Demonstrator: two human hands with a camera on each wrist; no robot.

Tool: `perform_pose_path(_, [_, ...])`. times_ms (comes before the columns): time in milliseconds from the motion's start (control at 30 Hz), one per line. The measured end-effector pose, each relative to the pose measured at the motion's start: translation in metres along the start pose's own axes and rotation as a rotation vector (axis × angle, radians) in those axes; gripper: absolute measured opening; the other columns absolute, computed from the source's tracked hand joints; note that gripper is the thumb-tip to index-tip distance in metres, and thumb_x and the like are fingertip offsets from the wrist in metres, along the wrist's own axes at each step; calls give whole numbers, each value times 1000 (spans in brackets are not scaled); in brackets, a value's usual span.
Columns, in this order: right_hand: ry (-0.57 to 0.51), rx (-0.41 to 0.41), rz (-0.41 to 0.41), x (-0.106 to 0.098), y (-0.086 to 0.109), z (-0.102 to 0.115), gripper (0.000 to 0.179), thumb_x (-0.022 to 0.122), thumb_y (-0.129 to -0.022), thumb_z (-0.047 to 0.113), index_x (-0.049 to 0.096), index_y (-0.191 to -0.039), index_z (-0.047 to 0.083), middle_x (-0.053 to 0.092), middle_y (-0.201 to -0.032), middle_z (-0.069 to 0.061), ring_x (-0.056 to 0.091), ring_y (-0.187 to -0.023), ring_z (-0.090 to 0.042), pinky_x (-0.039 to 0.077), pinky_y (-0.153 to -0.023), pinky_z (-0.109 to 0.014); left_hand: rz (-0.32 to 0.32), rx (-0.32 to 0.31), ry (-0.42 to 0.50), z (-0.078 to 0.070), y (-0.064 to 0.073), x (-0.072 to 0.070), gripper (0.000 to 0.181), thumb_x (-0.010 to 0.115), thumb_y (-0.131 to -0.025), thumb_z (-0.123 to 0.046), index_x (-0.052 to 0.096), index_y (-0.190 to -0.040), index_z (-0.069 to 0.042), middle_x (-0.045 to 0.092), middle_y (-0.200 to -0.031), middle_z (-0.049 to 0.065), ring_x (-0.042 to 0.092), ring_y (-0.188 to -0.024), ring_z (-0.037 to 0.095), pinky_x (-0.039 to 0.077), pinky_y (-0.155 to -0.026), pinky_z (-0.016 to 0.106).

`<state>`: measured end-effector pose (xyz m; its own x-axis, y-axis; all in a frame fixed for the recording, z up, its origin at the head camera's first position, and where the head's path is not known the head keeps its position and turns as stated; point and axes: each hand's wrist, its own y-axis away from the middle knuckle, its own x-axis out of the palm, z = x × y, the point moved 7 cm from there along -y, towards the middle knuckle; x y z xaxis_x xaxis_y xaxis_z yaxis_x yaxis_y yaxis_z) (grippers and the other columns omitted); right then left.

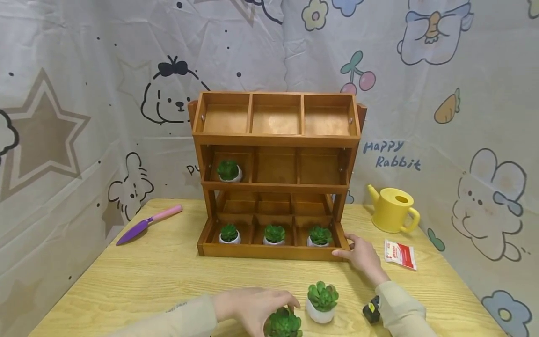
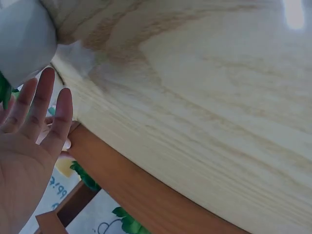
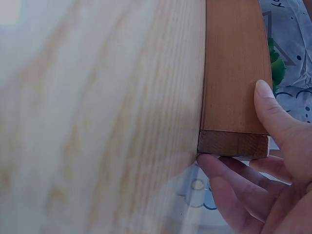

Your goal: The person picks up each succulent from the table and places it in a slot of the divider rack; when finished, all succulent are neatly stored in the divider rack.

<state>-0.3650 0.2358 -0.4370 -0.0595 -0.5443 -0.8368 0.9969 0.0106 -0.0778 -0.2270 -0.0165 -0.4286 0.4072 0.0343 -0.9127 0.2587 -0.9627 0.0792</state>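
A: Left hand (image 1: 255, 306)?
B: Bottom centre of the head view, curved over the near plant (image 1: 284, 324). Left wrist view has the fingers fairly straight and apart, no clear grip. Can't tell if they press the pot.

A: Why from above and the side?
B: Leaves fan out wide; my guess is coming round the side spares them. Pot's mostly cut off at the frame edge, so can't tell if it's on the table (image 1: 147, 274).

A: Right hand (image 1: 365, 259)?
B: Right of centre, clamped on the shelf (image 1: 273, 252) at its lower right corner. Thumb on the front board, fingers round the end. Probably steadying it.

A: Other plants?
B: Spare plant (image 1: 322, 302) upright just right of the near one, likely within easy reach. Bottom-row plants (image 1: 274, 235), three, one per box; dividers presumably keep pots apart. Upper plant (image 1: 229, 171), middle tier, left box. Top tier boxes hold nothing.

A: Rest?
B: Trowel (image 1: 145, 228) far left, can (image 1: 392, 214) and packet (image 1: 400, 254) right, seemingly out of the hands' way. Black thing (image 1: 372, 310) lower right, beside the right sleeve; can't tell what.
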Motion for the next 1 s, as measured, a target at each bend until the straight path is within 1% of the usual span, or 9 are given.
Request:
perform_pose_path(100, [-3,2,-2,0,0,0,86,75,-75,52,48,-136,-2,65,-111,-28,63,-100,-41,51,-78,-51,-6,-27,-36,2,0,2,74,72,-81,-46,38,-139,-15,52,-134,-4,52,-118,0,40,-96,12])
perform_pose_path(267, [4,1,0,0,0,1,88,74,-75,55,47,-136,-3,65,-111,-28,63,-99,-42,51,-76,-50,-7,-65,-64,4,-1,4,66,71,-82,-47,44,-134,-17,54,-131,-7,53,-114,-2,40,-93,11])
perform_pose_path(433, [8,8,2,0,0,1,86,74,-76,53,47,-137,-2,64,-112,-28,62,-101,-42,51,-77,-51,-10,-82,-61,6,-3,5,63,72,-81,-48,47,-130,-17,56,-127,-7,53,-110,-3,41,-91,10])
perform_pose_path(567, [5,8,3,0,1,2,85,75,-76,51,47,-137,-2,64,-113,-28,62,-101,-42,51,-78,-51,-4,-89,-28,8,-4,6,60,72,-81,-46,48,-128,-18,57,-125,-7,53,-108,-3,42,-88,10])
perform_pose_path(700, [-2,11,4,-1,1,2,85,75,-76,51,48,-136,-2,64,-112,-28,62,-99,-41,51,-77,-51,-7,-78,-9,9,-4,7,58,72,-82,-44,48,-127,-16,58,-123,-7,54,-108,-3,42,-88,10])
perform_pose_path(900, [-9,17,-1,-1,0,2,85,75,-76,50,47,-137,-2,64,-112,-28,63,-100,-40,51,-78,-51,-55,-25,-32,5,-6,7,59,74,-80,-43,48,-125,-14,58,-118,-6,53,-105,-4,40,-89,7])
perform_pose_path(1000, [-13,20,-2,0,0,1,85,76,-75,49,48,-137,-2,65,-111,-27,63,-99,-39,51,-78,-50,-55,-30,-14,6,-6,8,63,75,-79,-43,47,-128,-14,57,-121,-5,53,-108,-4,40,-90,8])
